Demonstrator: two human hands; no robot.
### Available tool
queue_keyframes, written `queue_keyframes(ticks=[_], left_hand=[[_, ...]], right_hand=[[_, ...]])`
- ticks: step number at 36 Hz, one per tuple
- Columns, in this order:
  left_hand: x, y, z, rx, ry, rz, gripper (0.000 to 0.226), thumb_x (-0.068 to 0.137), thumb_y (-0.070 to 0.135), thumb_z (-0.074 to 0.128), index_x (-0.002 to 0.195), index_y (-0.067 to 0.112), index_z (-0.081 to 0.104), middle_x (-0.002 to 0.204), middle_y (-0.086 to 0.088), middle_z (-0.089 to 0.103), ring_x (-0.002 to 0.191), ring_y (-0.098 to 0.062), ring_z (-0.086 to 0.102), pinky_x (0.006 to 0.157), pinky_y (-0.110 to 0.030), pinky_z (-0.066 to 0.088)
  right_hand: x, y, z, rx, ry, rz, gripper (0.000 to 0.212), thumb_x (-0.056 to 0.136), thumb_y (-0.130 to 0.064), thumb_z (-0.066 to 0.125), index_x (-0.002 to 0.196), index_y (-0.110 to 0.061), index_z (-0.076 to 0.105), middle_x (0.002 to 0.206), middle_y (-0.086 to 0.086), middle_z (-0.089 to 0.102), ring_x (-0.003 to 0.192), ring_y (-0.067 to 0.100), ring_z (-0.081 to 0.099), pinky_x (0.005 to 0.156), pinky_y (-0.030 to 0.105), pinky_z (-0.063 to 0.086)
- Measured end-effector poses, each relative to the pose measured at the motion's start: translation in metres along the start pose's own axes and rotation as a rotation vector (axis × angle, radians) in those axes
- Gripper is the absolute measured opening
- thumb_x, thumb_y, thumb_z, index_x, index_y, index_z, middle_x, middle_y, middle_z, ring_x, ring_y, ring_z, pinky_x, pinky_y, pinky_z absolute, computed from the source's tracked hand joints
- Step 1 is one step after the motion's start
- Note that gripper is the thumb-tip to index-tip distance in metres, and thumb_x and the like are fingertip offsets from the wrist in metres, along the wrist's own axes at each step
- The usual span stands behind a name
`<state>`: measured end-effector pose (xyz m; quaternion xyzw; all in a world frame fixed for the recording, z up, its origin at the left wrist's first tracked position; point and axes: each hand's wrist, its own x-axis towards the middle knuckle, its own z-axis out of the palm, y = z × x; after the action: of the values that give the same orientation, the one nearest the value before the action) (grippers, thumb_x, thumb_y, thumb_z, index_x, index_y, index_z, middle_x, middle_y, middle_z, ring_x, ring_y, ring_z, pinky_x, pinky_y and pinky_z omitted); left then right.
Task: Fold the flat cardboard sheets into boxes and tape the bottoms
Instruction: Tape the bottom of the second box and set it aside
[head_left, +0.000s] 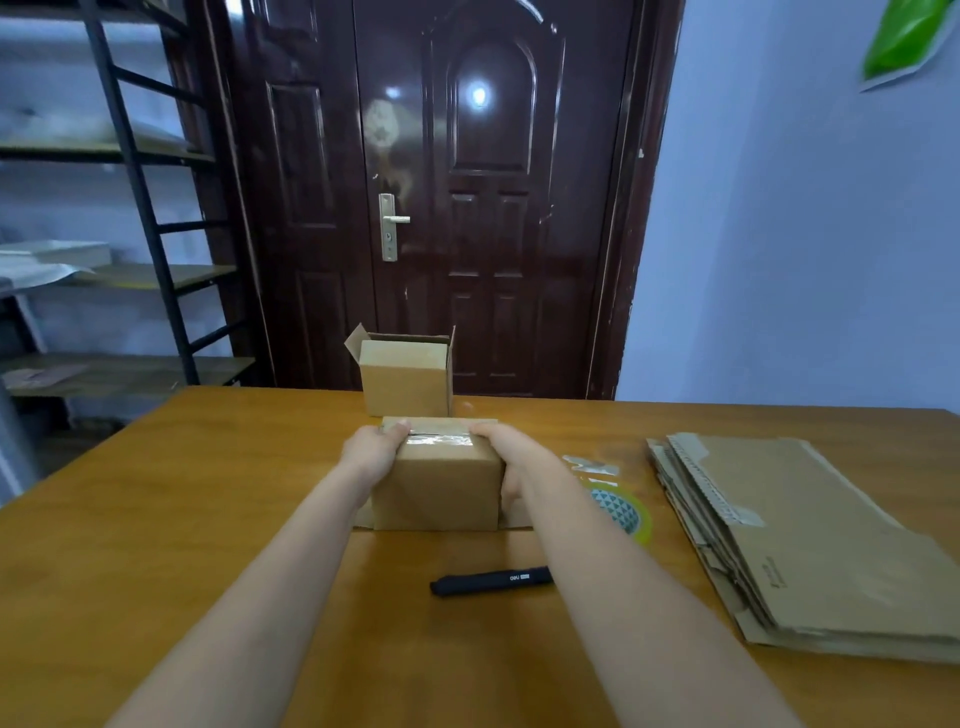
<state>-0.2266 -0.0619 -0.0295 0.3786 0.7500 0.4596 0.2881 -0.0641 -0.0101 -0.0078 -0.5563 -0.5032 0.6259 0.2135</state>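
A small brown cardboard box (439, 488) stands upside down at the table's middle, with clear tape (439, 440) along its closed top seam. My left hand (374, 447) grips its left side, thumb lying on the taped top. My right hand (511, 460) grips its right side, thumb on the top edge. Behind it stands a second folded box (405, 379) with its top flaps open. A stack of flat cardboard sheets (800, 530) lies at the right. A roll of clear tape (621, 512) lies just right of my right wrist, partly hidden by it.
A black pen (491, 580) lies on the wooden table (156, 519) in front of the box. Loose tape scraps (589, 464) sit near the roll. A dark door (441, 197) is behind the table and a metal shelf rack (130, 208) stands at the left.
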Motion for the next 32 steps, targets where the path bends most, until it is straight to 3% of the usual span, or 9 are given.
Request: queue_keyframes(ticks=[2,6,10,13,17,20,25,30,32], left_hand=[[-0.005,-0.002,-0.003,0.000,-0.018,0.025,0.055,0.098,0.045,0.042,0.132,0.003,0.049,0.127,-0.013,0.055,0.112,-0.027,0.051,0.090,-0.034,0.041],[-0.018,-0.003,-0.009,-0.034,0.023,0.124,0.048,0.096,0.045,0.047,0.124,0.008,0.055,0.120,-0.010,0.060,0.106,-0.025,0.055,0.091,-0.038,0.046],[-0.042,0.009,-0.014,-0.236,0.078,0.322,0.044,0.095,0.030,0.054,0.134,0.011,0.048,0.120,-0.004,0.059,0.103,-0.018,0.057,0.081,-0.027,0.048],[-0.059,0.023,-0.022,-0.420,0.081,0.430,0.044,0.092,0.017,0.059,0.135,0.013,0.047,0.123,-0.001,0.059,0.106,-0.012,0.059,0.080,-0.023,0.052],[-0.066,0.044,-0.030,-0.312,0.224,0.624,0.056,0.085,0.009,0.068,0.136,0.023,0.049,0.146,0.004,0.036,0.135,-0.015,0.033,0.106,-0.030,0.036],[-0.071,0.065,-0.034,-0.272,0.293,0.744,0.059,0.081,0.001,0.070,0.122,0.038,0.051,0.129,0.006,0.039,0.129,-0.017,0.031,0.101,-0.027,0.031],[-0.068,0.085,-0.030,-0.223,0.295,0.761,0.046,0.078,-0.007,0.068,0.114,0.021,0.058,0.122,0.006,0.051,0.122,-0.015,0.043,0.099,-0.026,0.038],[-0.064,0.084,-0.016,-0.128,0.283,0.780,0.033,0.076,-0.005,0.070,0.091,0.019,0.052,0.100,0.015,0.058,0.103,-0.006,0.053,0.093,-0.019,0.043],[-0.060,0.081,-0.005,-0.082,0.232,0.765,0.032,0.077,-0.006,0.069,0.095,0.014,0.051,0.097,0.013,0.054,0.090,0.002,0.053,0.076,-0.006,0.044]], right_hand=[[-0.008,0.004,0.000,0.102,-0.030,0.027,0.047,0.090,-0.050,0.052,0.106,-0.005,0.051,0.090,0.015,0.057,0.076,0.027,0.054,0.078,0.037,0.042],[-0.020,0.001,0.001,0.268,-0.089,0.026,0.080,0.081,-0.072,0.045,0.129,-0.009,0.047,0.116,0.021,0.062,0.104,0.036,0.061,0.094,0.049,0.048],[-0.034,-0.009,-0.008,0.342,-0.107,-0.076,0.076,0.085,-0.075,0.029,0.118,-0.013,0.058,0.109,0.014,0.068,0.098,0.032,0.065,0.082,0.046,0.053],[-0.047,-0.024,-0.016,0.376,-0.061,-0.185,0.064,0.091,-0.068,0.026,0.120,-0.019,0.055,0.102,0.004,0.065,0.087,0.024,0.063,0.064,0.040,0.049],[-0.065,-0.043,-0.024,0.353,-0.015,-0.358,0.039,0.097,-0.054,0.037,0.110,-0.023,0.057,0.101,0.000,0.061,0.091,0.019,0.060,0.082,0.040,0.052],[-0.067,-0.053,-0.030,0.269,0.089,-0.510,0.026,0.097,-0.033,0.050,0.111,-0.014,0.059,0.109,0.001,0.062,0.092,0.016,0.057,0.086,0.034,0.048],[-0.066,-0.059,-0.045,0.273,0.169,-0.743,0.046,0.093,-0.010,0.055,0.138,-0.010,0.043,0.122,0.003,0.060,0.111,0.017,0.057,0.099,0.037,0.047],[-0.054,-0.052,-0.057,0.155,0.358,-0.926,0.056,0.085,0.009,0.058,0.132,-0.015,0.039,0.118,-0.001,0.052,0.106,0.009,0.051,0.075,0.014,0.046],[-0.043,-0.048,-0.064,0.147,0.396,-0.944,0.057,0.082,0.013,0.056,0.126,-0.018,0.036,0.121,0.001,0.049,0.108,0.010,0.049,0.077,0.014,0.043]])
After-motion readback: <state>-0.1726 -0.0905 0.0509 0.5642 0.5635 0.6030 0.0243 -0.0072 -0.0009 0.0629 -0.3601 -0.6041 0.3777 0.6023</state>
